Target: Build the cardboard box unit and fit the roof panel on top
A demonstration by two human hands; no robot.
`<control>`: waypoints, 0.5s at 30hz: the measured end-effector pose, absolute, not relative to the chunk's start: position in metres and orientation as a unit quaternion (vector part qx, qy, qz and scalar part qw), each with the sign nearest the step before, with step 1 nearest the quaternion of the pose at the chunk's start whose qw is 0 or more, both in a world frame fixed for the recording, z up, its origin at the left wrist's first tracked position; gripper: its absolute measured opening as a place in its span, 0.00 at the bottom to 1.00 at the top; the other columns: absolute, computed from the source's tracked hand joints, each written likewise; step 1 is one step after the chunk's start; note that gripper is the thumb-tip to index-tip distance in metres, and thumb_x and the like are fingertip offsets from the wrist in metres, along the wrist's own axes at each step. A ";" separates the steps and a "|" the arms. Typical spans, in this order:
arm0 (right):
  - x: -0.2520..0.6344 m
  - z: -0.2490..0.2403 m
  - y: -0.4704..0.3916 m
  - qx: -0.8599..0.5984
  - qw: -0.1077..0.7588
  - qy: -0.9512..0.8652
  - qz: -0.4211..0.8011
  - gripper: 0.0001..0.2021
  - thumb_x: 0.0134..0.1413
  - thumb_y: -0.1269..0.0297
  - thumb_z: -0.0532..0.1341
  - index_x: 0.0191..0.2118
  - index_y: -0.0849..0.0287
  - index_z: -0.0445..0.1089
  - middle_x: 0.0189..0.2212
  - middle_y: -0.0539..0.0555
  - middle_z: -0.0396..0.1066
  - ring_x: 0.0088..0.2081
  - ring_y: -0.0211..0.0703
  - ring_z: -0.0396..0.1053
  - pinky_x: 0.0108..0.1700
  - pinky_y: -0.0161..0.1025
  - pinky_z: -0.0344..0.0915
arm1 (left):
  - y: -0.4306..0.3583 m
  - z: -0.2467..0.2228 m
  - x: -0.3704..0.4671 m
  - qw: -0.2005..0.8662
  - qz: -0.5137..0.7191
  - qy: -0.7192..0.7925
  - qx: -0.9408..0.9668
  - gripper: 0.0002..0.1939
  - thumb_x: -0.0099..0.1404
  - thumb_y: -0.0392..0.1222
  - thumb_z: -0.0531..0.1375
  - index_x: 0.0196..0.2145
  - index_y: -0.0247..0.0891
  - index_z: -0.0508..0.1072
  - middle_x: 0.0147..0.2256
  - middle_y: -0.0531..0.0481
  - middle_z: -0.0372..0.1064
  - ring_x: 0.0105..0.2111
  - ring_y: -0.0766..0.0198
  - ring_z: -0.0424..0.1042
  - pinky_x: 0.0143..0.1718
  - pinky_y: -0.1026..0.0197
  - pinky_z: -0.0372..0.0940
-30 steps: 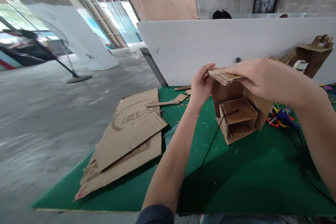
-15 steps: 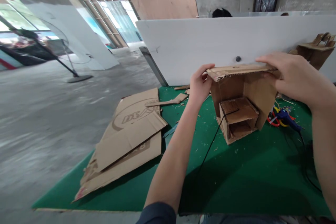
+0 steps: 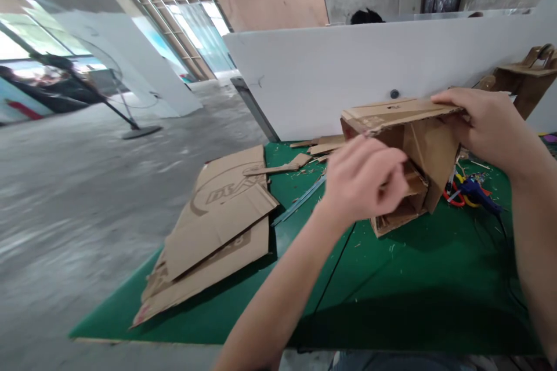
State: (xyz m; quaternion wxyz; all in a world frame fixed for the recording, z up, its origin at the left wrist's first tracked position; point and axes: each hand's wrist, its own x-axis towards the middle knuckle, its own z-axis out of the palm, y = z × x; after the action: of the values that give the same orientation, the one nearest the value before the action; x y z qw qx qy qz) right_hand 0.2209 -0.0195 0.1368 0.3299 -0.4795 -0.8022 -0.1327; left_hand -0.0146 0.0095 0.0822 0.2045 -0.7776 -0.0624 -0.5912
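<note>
A cardboard box [image 3: 391, 111] with an open front stands on the green table. My right hand [image 3: 483, 122] grips its top panel at the right corner, fingers above and thumb below. In front of the opening is my left hand [image 3: 365, 177], its fingers curled closed; whether anything is in them is hidden. It covers much of a smaller cardboard compartment [image 3: 402, 217] inside the box. A black cord [image 3: 334, 269] runs from beneath my left hand down across the table toward me.
Flat cardboard sheets [image 3: 217, 232] lie on the left of the green table [image 3: 391, 290]. Cardboard scraps [image 3: 326, 145] and blue-grey strips [image 3: 300, 200] lie behind. Right of the box are red-and-yellow-handled scissors [image 3: 455, 196] and a blue corded tool [image 3: 481, 194]. A white partition [image 3: 304, 81] stands behind.
My left hand has let go of the box's top left corner and moved right and down, in front of the opening, fingers curled. My right hand stays on the top panel.
</note>
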 end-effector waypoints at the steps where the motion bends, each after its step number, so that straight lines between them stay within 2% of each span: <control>1: 0.221 0.136 -0.019 -0.484 0.332 -0.798 -0.136 0.18 0.63 0.72 0.52 0.53 0.52 0.73 0.53 0.57 0.77 0.53 0.58 0.74 0.55 0.57 0.68 | 0.001 0.080 -0.005 0.196 -0.551 -0.089 -0.806 0.09 0.64 0.30 0.57 0.37 0.43 0.71 0.29 0.52 0.71 0.28 0.64 0.70 0.32 0.59 0.65; 4: 0.223 0.134 -0.017 -0.486 0.339 -0.794 -0.138 0.17 0.64 0.70 0.53 0.52 0.57 0.73 0.52 0.59 0.77 0.53 0.56 0.74 0.55 0.54 0.68 | -0.019 0.075 0.017 0.186 -0.510 -0.155 -0.825 0.07 0.66 0.32 0.56 0.34 0.41 0.72 0.28 0.49 0.74 0.27 0.62 0.70 0.29 0.58 0.63; 8: 0.221 0.133 -0.014 -0.482 0.331 -0.801 -0.132 0.20 0.61 0.74 0.52 0.54 0.57 0.73 0.54 0.57 0.76 0.55 0.53 0.73 0.57 0.52 0.68 | -0.025 0.073 0.029 0.170 -0.474 -0.178 -0.846 0.09 0.67 0.35 0.56 0.29 0.41 0.72 0.24 0.50 0.71 0.25 0.62 0.69 0.26 0.59 0.59; 12: 0.219 0.134 -0.014 -0.490 0.314 -0.802 -0.132 0.22 0.61 0.75 0.51 0.55 0.57 0.73 0.53 0.57 0.76 0.55 0.55 0.73 0.56 0.52 0.69 | -0.002 0.080 0.041 0.059 -0.410 -0.323 -0.851 0.07 0.68 0.37 0.56 0.38 0.37 0.74 0.33 0.41 0.76 0.33 0.54 0.74 0.29 0.57 0.63; 15: 0.219 0.134 -0.015 -0.483 0.327 -0.801 -0.132 0.21 0.61 0.74 0.52 0.55 0.58 0.73 0.53 0.58 0.76 0.54 0.55 0.74 0.56 0.53 0.70 | 0.025 0.085 0.054 -0.049 -0.357 -0.399 -0.843 0.08 0.67 0.36 0.58 0.42 0.34 0.74 0.35 0.38 0.77 0.33 0.49 0.76 0.32 0.53 0.68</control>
State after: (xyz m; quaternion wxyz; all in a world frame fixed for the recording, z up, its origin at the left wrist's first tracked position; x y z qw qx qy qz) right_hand 0.2190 -0.0153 0.1343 0.3271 -0.4832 -0.8013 -0.1323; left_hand 0.0544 0.0252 0.0847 -0.0486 -0.8433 -0.3985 -0.3572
